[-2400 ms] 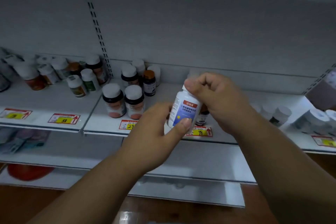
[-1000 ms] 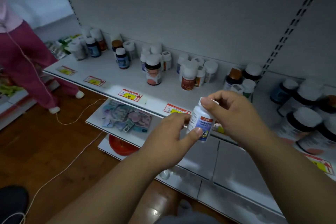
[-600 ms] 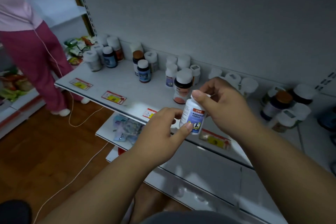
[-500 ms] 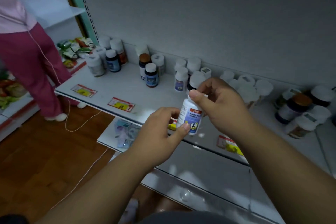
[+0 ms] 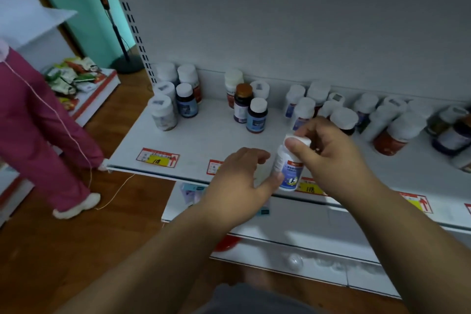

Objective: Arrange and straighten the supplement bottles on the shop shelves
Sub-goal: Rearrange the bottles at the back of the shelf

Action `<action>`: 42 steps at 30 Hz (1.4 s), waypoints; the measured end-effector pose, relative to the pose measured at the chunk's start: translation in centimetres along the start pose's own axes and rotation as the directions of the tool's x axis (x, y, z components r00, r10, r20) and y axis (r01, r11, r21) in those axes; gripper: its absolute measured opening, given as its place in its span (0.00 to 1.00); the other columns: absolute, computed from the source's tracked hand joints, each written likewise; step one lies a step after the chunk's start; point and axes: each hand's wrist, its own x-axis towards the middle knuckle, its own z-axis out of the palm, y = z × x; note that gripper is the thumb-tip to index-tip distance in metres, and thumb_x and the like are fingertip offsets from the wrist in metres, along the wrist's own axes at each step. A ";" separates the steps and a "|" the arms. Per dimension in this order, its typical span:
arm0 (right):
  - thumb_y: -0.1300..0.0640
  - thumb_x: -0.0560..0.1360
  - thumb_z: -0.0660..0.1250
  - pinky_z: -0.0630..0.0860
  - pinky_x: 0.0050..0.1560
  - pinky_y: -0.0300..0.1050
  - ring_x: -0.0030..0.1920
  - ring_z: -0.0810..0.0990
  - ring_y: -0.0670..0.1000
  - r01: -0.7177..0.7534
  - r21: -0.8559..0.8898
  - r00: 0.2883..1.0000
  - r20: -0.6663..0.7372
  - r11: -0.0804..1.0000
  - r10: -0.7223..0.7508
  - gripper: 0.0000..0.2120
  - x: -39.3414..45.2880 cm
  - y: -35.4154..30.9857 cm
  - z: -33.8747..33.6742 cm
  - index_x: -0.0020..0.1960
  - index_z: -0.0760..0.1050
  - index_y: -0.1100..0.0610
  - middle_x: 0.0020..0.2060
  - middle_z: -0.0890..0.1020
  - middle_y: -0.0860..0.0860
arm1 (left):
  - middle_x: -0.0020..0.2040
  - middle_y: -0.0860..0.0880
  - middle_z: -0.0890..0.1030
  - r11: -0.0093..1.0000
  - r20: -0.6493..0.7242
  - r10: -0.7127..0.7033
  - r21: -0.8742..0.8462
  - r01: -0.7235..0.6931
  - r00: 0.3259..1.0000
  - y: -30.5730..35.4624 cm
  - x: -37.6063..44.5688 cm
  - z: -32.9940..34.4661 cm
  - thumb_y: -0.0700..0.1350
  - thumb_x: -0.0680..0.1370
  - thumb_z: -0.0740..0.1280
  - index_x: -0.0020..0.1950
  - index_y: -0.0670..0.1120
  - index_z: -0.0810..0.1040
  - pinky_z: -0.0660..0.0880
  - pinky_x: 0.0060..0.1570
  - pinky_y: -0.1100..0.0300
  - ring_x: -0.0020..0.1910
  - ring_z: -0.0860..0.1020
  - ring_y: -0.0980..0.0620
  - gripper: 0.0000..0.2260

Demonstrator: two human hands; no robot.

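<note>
A white supplement bottle (image 5: 289, 169) with a blue label and a red band is held upright over the front edge of the white shelf (image 5: 204, 140). My right hand (image 5: 328, 158) grips it round the white cap from above. My left hand (image 5: 239, 183) holds its lower body, thumb against the label. Several other bottles stand along the back of the shelf, among them a dark bottle with a brown cap (image 5: 242, 102) and a blue-labelled one (image 5: 257, 115).
Red and yellow price tags (image 5: 157, 157) line the shelf's front edge. A person in pink trousers (image 5: 43, 130) stands on the wooden floor at the left, with a thin cord trailing down. Snack packets (image 5: 71, 76) lie on a low shelf beyond. Lower shelves sit beneath.
My view has swung left along the shelf and closer to it, bringing the left-hand bottle groups and the person into view. Both hands have kept hold of the white bottle throughout.
</note>
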 end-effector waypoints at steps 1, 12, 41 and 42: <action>0.34 0.68 0.64 0.72 0.35 0.38 0.37 0.78 0.41 0.002 0.002 1.000 -0.006 1.000 -0.002 0.15 0.1 -0.2 0.4 0.45 0.73 0.44 0.38 0.79 0.39 | 0.57 0.60 0.73 1.000 -0.003 -0.009 -0.011 0.009 1.000 -0.3 0.0 -0.2 0.68 0.73 0.58 0.65 0.56 0.71 0.69 0.51 0.63 0.54 0.71 0.62 0.25; 0.33 0.68 0.62 0.77 0.39 0.39 0.42 0.78 0.39 0.025 0.044 0.999 0.047 0.999 -0.027 0.13 -0.1 -2.2 3.1 0.48 0.71 0.37 0.45 0.78 0.34 | 0.56 0.59 0.74 0.998 -0.027 -0.055 0.006 0.055 0.998 -2.2 -2.1 -1.6 0.64 0.74 0.60 0.64 0.56 0.72 0.73 0.55 0.57 0.55 0.72 0.60 0.22; 0.47 0.72 0.72 0.71 0.27 0.35 0.28 0.76 0.43 -0.178 0.440 0.928 -0.221 0.880 0.298 0.11 -12.0 11.3 -23.9 0.39 0.77 0.54 0.29 0.79 0.48 | 0.52 0.60 0.77 0.943 0.108 0.239 -0.261 -0.204 0.965 20.6 -0.1 19.2 0.64 0.73 0.58 0.59 0.54 0.77 0.74 0.51 0.60 0.50 0.75 0.61 0.22; 0.46 0.71 0.72 0.72 0.27 0.36 0.29 0.76 0.43 -0.179 0.433 0.929 -0.220 0.883 0.297 0.11 -12.4 12.0 -25.2 0.38 0.77 0.52 0.30 0.79 0.48 | 0.53 0.60 0.77 0.943 0.107 0.232 -0.269 -0.196 0.967 21.7 -0.1 20.3 0.64 0.73 0.58 0.59 0.54 0.77 0.74 0.51 0.60 0.51 0.75 0.61 0.22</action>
